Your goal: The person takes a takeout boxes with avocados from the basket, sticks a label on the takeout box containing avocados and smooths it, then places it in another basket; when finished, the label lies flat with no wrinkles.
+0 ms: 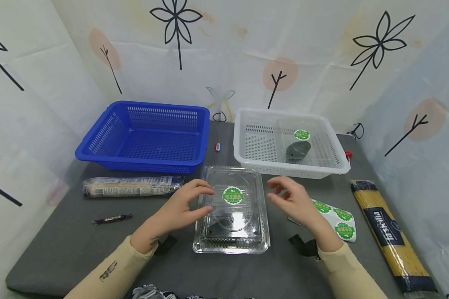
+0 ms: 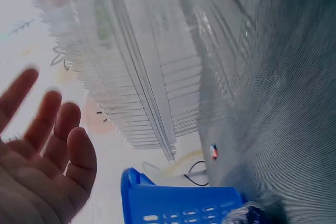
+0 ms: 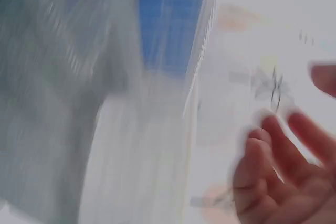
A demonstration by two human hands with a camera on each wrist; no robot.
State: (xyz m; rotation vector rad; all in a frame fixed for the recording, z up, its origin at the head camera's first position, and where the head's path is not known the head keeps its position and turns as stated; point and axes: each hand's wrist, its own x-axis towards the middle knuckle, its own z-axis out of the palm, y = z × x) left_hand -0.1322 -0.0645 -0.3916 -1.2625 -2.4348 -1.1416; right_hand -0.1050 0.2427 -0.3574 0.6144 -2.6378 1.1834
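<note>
A clear plastic clamshell container (image 1: 224,226) lies closed on the dark table between the two hands. A round green-and-white sticker (image 1: 233,195) is on its lid. Over the container's left edge, the left hand (image 1: 181,206) spreads its thumb and fingers, holding nothing. In the left wrist view that palm (image 2: 39,182) faces the ribbed side of the container (image 2: 152,66). To the right, the right hand (image 1: 294,202) hovers apart from the container with loosely bent fingers and nothing in them. Partly under this hand lies a sheet of green stickers (image 1: 338,220).
Behind stand a blue basket (image 1: 142,163) and a white basket (image 1: 284,166); the white one holds another stickered clear container (image 1: 314,149). A long wrapped pack (image 1: 131,187) and a small wrapped bar (image 1: 112,219) lie left. A noodle pack (image 1: 393,236) lies along the right edge.
</note>
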